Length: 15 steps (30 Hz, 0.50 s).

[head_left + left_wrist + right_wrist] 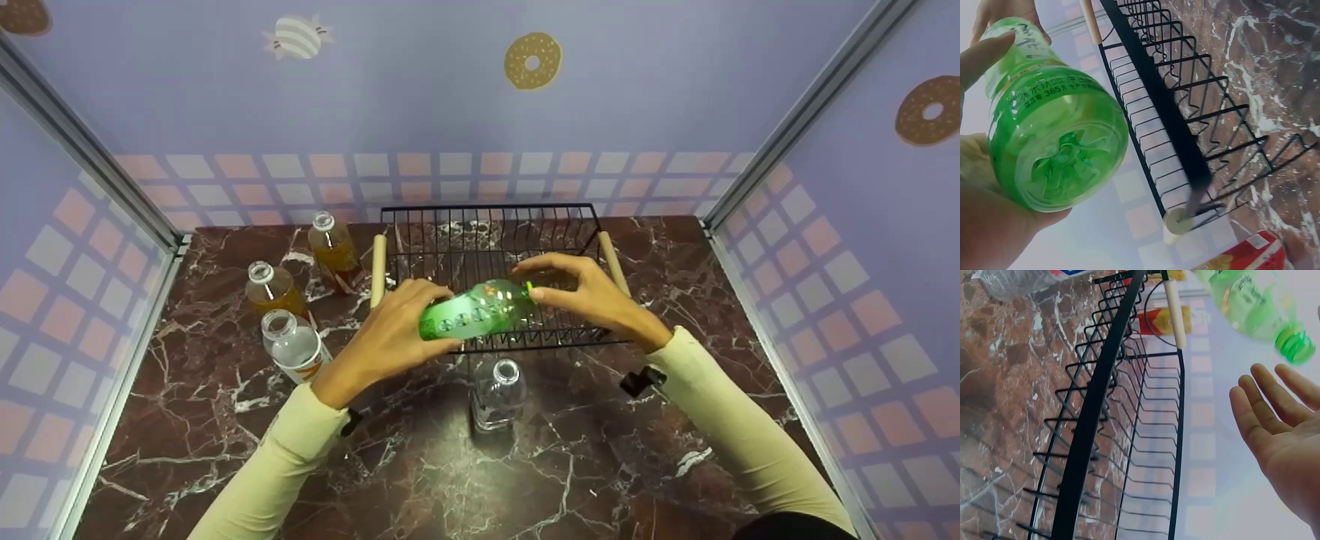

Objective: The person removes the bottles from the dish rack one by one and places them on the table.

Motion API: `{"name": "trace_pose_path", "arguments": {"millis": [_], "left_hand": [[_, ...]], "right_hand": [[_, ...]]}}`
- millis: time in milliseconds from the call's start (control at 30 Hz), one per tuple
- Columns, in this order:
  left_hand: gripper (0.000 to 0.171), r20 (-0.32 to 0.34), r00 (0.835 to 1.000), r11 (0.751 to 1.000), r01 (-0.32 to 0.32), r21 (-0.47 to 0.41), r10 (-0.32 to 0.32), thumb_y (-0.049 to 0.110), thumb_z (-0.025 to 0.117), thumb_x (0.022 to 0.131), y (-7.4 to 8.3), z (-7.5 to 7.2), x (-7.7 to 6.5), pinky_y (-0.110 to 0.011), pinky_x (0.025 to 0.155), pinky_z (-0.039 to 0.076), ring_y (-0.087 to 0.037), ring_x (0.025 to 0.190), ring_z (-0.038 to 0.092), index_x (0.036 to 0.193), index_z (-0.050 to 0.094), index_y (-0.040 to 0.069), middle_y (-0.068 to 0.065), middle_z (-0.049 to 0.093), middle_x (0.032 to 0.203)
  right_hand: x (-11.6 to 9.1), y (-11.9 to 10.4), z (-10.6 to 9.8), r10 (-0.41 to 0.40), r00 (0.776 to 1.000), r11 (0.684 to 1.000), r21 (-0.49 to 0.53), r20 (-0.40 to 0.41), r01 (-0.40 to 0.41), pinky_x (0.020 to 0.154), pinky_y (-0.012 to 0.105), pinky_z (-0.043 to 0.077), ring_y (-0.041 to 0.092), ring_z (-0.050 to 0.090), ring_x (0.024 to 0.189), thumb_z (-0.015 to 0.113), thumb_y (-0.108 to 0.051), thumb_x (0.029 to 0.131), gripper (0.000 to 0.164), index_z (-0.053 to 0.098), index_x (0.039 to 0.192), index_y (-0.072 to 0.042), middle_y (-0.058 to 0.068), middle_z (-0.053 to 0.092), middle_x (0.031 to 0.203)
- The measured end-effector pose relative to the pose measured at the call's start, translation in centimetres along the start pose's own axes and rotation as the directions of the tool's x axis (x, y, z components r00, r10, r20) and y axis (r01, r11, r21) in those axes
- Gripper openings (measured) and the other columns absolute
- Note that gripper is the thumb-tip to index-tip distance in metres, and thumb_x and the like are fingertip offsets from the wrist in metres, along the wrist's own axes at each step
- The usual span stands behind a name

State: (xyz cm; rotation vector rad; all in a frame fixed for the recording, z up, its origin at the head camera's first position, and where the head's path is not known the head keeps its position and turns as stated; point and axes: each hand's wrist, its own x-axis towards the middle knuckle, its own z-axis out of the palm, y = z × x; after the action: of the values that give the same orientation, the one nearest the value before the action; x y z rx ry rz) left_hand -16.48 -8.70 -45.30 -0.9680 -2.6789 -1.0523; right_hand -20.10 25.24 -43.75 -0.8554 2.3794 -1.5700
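A green plastic bottle [469, 311] lies tilted sideways in the air over a black wire rack [487, 207]. My left hand [390, 330] grips it round the lower body, and the left wrist view shows its ribbed base [1067, 154] facing the camera. The green cap [1296, 346] is on the neck. Close by the cap is my right hand [589, 296], its fingers [1261, 402] spread and apart from the cap in the right wrist view. Just in front of the rack, a clear uncapped bottle [499, 397] stands upright.
Left of the rack stand two uncapped bottles of amber liquid, one at the back [335, 251] and one nearer [274, 289], plus a clear bottle [292, 345]. The rack has wooden handles [379, 270] at both ends. Patterned walls [420, 90] enclose the marbled table [600, 450].
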Motion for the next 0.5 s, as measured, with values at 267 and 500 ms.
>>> {"name": "trace_pose_path", "arguments": {"millis": [267, 500], "left_hand": [[0.066, -0.125, 0.990, 0.989, 0.040, -0.145, -0.058, 0.020, 0.097, 0.085, -0.1, 0.1, -2.4, -0.049, 0.097, 0.059, -0.029, 0.115, 0.064, 0.139, 0.066, 0.001, -0.014, 0.068, 0.133], [0.072, -0.256, 0.966, 0.977, -0.009, -0.215, -0.047, 0.015, 0.098, 0.083, -0.5, 0.7, -4.1, -0.045, 0.092, 0.059, -0.028, 0.109, 0.066, 0.144, 0.064, -0.002, -0.017, 0.069, 0.131]], "right_hand": [[-0.9, 1.2, -1.1, -0.076, 0.994, 0.980, -0.192, -0.083, 0.059, 0.130, 0.041, -0.025, 0.028, 0.068, 0.135, 0.058, -0.027, 0.110, 0.041, 0.072, 0.144, -0.008, 0.001, 0.076, 0.140], [-1.5, 1.6, -1.5, -0.018, 0.996, 0.999, -0.042, -0.086, 0.014, 0.118, 0.031, 0.046, 0.036, 0.069, 0.132, 0.056, -0.014, 0.112, 0.037, 0.069, 0.144, -0.002, 0.011, 0.074, 0.142]]}}
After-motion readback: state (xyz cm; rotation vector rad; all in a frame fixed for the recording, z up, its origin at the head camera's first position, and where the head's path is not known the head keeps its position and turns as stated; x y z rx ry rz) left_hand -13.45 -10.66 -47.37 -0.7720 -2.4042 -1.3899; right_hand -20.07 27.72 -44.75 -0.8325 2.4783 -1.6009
